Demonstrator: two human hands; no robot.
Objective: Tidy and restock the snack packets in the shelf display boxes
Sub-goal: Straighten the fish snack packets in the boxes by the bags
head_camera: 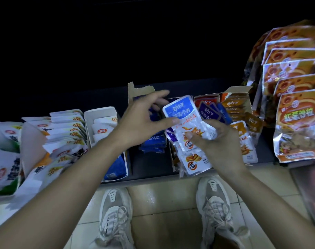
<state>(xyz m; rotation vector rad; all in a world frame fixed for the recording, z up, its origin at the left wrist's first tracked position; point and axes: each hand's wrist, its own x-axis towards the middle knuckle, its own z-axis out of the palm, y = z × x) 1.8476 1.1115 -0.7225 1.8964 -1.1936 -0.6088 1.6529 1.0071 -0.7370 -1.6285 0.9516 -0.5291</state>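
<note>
Our right hand (219, 139) grips a fanned bunch of snack packets (180, 112) by their lower halves, thumb curled over the front. It holds them above the front edge of the shelf (149, 164), right of its middle. Our left hand (142, 121) is spread with its fingers mostly straight. Only the thumb rests on the top packet's left edge, and the hand holds nothing. We judge these foil packets light, floppy and slick, so the bunch could slide apart. We would pinch one by its flat sealed top strip, not its puffed middle. The cardboard box (135, 92) just behind holds darker blue packets.
</note>
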